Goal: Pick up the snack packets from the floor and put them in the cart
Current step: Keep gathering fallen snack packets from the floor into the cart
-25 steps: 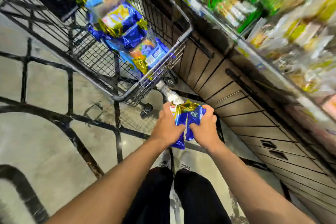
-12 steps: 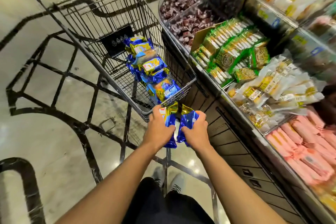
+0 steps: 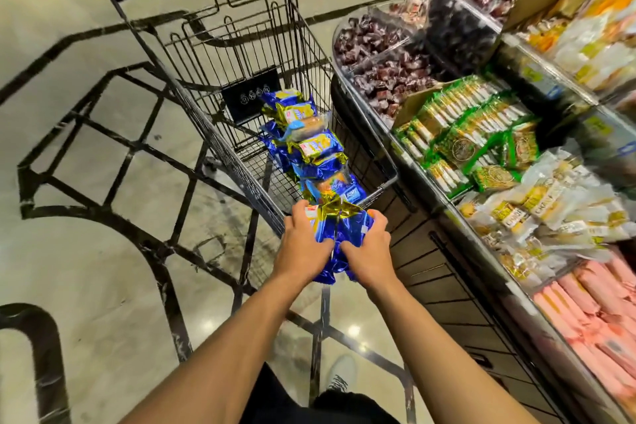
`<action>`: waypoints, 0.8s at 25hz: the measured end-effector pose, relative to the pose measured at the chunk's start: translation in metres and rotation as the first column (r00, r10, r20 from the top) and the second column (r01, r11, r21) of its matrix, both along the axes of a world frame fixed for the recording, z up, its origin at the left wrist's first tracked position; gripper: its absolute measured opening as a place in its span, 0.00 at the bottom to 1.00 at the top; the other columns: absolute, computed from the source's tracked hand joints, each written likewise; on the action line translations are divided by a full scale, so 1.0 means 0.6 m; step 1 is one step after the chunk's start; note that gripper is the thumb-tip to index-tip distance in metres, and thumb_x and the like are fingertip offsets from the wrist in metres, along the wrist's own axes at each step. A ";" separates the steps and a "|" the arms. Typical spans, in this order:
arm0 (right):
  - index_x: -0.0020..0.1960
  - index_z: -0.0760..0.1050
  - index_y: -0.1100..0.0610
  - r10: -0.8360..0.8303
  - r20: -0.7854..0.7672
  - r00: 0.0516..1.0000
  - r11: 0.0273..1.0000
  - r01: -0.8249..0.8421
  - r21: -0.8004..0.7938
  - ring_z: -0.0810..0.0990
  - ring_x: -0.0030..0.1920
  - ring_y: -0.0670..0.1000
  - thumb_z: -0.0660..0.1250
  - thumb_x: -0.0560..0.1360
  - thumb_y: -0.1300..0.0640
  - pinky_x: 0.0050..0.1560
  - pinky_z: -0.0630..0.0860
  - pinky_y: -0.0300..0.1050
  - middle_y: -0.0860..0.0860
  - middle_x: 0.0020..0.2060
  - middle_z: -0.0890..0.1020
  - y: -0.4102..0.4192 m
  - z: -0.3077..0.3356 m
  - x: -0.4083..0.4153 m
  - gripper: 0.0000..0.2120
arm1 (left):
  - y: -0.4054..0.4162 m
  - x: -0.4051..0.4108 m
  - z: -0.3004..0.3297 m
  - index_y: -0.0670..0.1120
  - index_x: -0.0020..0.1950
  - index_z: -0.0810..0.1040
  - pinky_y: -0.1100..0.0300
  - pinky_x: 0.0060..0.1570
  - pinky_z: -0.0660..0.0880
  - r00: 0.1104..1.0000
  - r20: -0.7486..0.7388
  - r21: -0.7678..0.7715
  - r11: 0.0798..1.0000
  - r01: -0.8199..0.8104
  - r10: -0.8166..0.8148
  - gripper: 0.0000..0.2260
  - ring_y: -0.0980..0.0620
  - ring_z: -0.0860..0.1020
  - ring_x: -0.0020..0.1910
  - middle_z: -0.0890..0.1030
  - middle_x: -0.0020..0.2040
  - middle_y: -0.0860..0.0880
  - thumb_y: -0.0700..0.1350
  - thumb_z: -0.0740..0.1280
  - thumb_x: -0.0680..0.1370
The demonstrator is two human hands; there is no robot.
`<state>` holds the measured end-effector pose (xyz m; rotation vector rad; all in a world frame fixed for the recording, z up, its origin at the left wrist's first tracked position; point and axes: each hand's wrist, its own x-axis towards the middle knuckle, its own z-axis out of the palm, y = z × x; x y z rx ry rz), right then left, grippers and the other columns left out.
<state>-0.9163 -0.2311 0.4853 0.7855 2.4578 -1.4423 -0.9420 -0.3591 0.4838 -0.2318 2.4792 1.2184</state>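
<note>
While both arms are stretched out front, a bunch of blue-and-gold snack packets [image 3: 344,234] is gripped between the left hand [image 3: 304,248] and the right hand [image 3: 368,251], fingers curled round the wrappers on each side. They're held right at the near rim of the wire cart [image 3: 241,79], where more of the same packets [image 3: 309,144] are already piled along the right side, next to a stocked shelf [image 3: 499,155].

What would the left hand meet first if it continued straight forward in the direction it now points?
Probably the near rim of the cart, then the blue packets inside. The left hand already grips a blue packet; depth is unclear.
</note>
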 end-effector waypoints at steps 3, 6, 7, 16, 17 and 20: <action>0.72 0.58 0.52 -0.052 0.004 0.999 0.999 0.052 0.006 0.67 0.45 0.43 0.68 0.70 0.62 0.56 0.71 0.47 0.56 0.60 0.70 -0.063 0.001 -0.033 0.34 | -0.057 -0.041 -0.002 0.55 0.74 0.54 0.46 0.56 0.75 0.999 -0.010 0.005 0.999 0.047 -0.047 0.36 0.43 0.76 0.59 0.68 0.66 0.46 0.48 0.71 0.73; 0.72 0.59 0.54 -0.104 0.013 0.994 0.994 0.104 0.019 0.69 0.52 0.48 0.69 0.70 0.62 0.58 0.72 0.47 0.55 0.59 0.70 -0.127 0.005 -0.063 0.33 | -0.123 -0.084 0.005 0.54 0.74 0.54 0.46 0.56 0.75 0.990 -0.017 -0.011 0.990 0.141 -0.141 0.35 0.41 0.76 0.60 0.68 0.67 0.45 0.47 0.71 0.73; 0.71 0.59 0.54 -0.130 0.018 0.991 0.991 0.130 0.009 0.70 0.55 0.51 0.69 0.70 0.62 0.59 0.73 0.49 0.55 0.57 0.70 -0.147 0.006 -0.073 0.33 | -0.144 -0.098 0.009 0.53 0.75 0.54 0.47 0.55 0.75 0.985 -0.020 -0.027 0.985 0.172 -0.173 0.35 0.42 0.75 0.61 0.67 0.67 0.45 0.47 0.71 0.74; 0.63 0.62 0.44 -0.312 -0.010 0.950 0.950 0.312 -0.033 0.76 0.61 0.55 0.71 0.57 0.49 0.61 0.76 0.58 0.51 0.57 0.76 -0.204 -0.022 -0.183 0.36 | -0.195 -0.247 0.017 0.55 0.76 0.55 0.46 0.59 0.74 0.954 -0.021 -0.071 0.952 0.298 -0.301 0.36 0.40 0.74 0.63 0.67 0.69 0.46 0.48 0.71 0.73; 0.62 0.62 0.43 -0.310 -0.004 0.951 0.950 0.310 -0.028 0.76 0.60 0.55 0.71 0.58 0.49 0.61 0.76 0.58 0.50 0.57 0.76 -0.201 -0.025 -0.195 0.35 | -0.191 -0.263 0.015 0.55 0.76 0.54 0.46 0.59 0.74 0.950 -0.015 -0.076 0.948 0.310 -0.312 0.37 0.41 0.74 0.63 0.68 0.68 0.46 0.48 0.71 0.73; 0.58 0.62 0.38 -0.354 -0.027 0.935 0.935 0.353 -0.045 0.77 0.60 0.54 0.72 0.60 0.52 0.62 0.75 0.57 0.50 0.58 0.76 -0.188 -0.039 -0.244 0.32 | -0.166 -0.324 0.000 0.54 0.76 0.54 0.45 0.62 0.72 0.927 -0.007 -0.113 0.921 0.373 -0.376 0.37 0.42 0.72 0.64 0.69 0.69 0.45 0.48 0.71 0.72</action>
